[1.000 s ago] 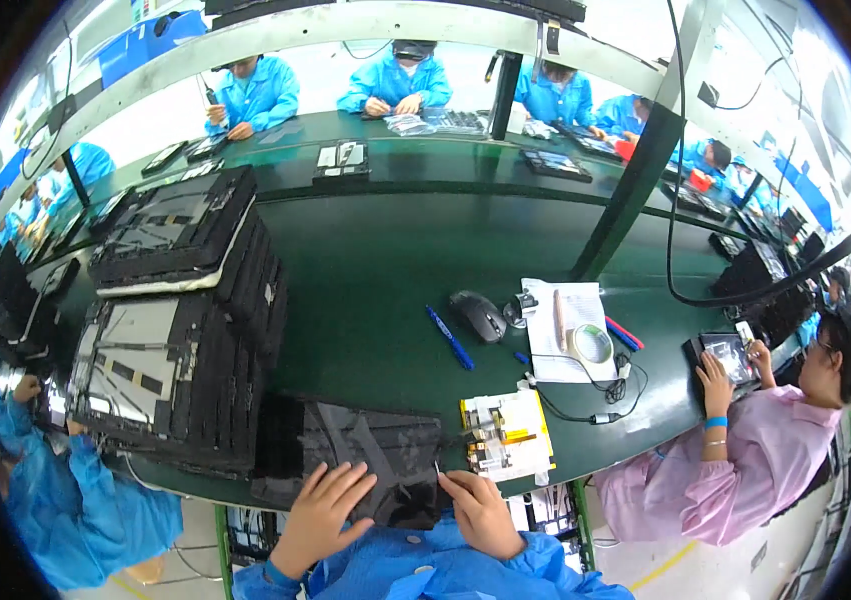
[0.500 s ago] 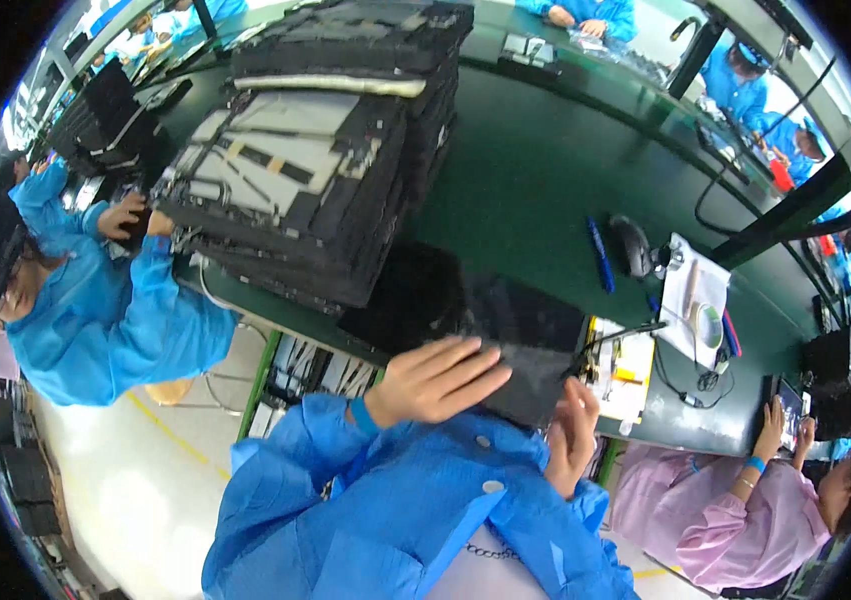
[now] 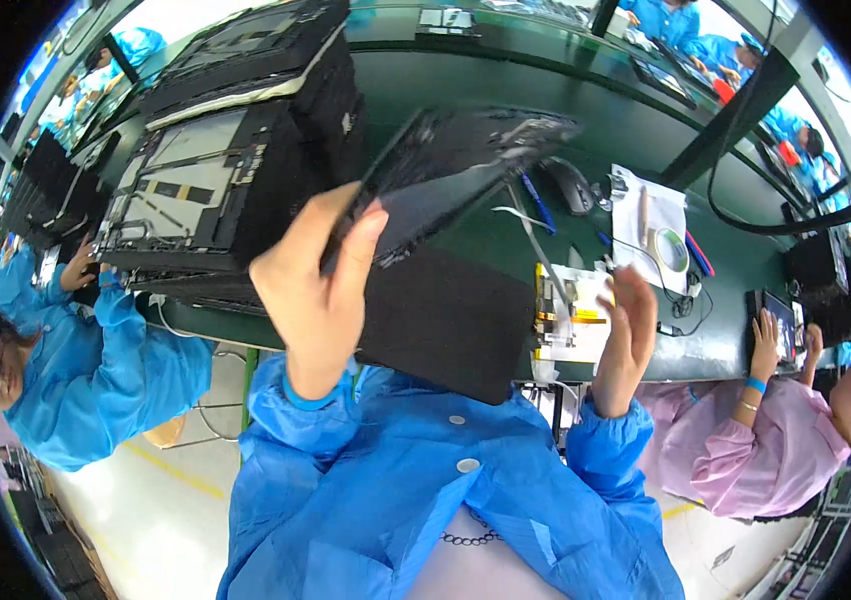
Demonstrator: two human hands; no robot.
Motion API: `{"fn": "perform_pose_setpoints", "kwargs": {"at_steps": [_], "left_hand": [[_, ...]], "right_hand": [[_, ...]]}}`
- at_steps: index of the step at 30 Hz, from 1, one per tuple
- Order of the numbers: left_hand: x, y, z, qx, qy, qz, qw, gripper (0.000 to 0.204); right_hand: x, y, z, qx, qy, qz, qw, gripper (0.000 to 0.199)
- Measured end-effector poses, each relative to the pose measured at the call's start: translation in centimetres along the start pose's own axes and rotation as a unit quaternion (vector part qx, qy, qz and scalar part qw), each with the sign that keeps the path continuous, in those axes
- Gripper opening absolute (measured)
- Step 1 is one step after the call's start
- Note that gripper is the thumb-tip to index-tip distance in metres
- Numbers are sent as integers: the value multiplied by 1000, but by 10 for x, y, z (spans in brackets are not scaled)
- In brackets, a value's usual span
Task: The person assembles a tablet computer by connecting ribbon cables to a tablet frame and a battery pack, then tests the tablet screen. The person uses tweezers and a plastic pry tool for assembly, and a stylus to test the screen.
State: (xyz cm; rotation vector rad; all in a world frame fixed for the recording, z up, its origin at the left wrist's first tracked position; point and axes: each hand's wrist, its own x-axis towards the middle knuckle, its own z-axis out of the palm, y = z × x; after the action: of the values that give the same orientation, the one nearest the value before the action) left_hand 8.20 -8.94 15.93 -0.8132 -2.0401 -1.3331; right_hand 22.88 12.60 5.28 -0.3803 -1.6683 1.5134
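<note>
From the head camera: the left hand [image 3: 320, 290] is gripping a dark flat panel [image 3: 455, 165] by its near edge, tilting it up above the green tabletop [image 3: 425, 80]. The right hand [image 3: 630, 330] is open, fingers spread, holding nothing, hovering beside a yellow-and-white card [image 3: 570, 320]. To lift it well, I'd say that free hand should be steadying the far side, since a one-edge grip looks shaky. The panel is looking thin, black and matte, with a loose strip dangling underneath.
</note>
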Motion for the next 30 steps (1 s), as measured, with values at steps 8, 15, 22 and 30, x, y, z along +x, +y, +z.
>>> {"fn": "perform_pose_setpoints", "kwargs": {"at_steps": [8,15,22,30], "left_hand": [[51,-33,70,-135,-486,24,863,30],[15,-103,161,-183,-739,-130,635,33],[3,-123,170,-214,-535,76,814,34],[-23,-39,64,-80,-399,159,900,31]], "right_hand": [[1,-17,38,-391,-38,-372,841,57],[-12,5,67,-271,-341,-104,894,67],[70,-8,31,-378,-369,-149,836,51],[155,137,56,-630,-326,-242,662,39]]}}
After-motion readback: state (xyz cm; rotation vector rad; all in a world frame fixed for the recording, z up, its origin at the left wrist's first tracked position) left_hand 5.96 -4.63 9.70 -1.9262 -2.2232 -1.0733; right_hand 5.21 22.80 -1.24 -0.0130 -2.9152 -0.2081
